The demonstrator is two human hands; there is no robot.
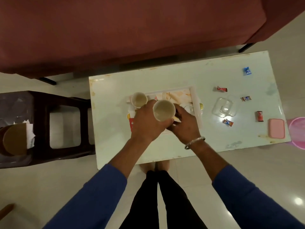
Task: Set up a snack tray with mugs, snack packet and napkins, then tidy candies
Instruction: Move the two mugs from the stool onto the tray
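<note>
A white tray [196, 103] lies in the middle of the pale table [165, 76]. One white mug [139, 99] stands at the tray's far left corner. A second white mug [164, 110] is held above the tray, with my left hand [146, 123] wrapped round its left side and my right hand [184, 124] touching its right side. A red snack packet [131, 124] peeks out under my left hand. Light napkins [175, 96] lie in the tray's far part. Wrapped candies are scattered on the table's right side, among them a blue candy [247, 71] and a red candy [222, 88].
A clear plastic container [224, 107] and a pink lid [277, 130] sit on the table's right side. A dark stool [64, 123] stands to the left, with a bin [14, 129] beyond it. A maroon sofa [132, 30] runs behind the table. A pink basket [297, 129] is at the right edge.
</note>
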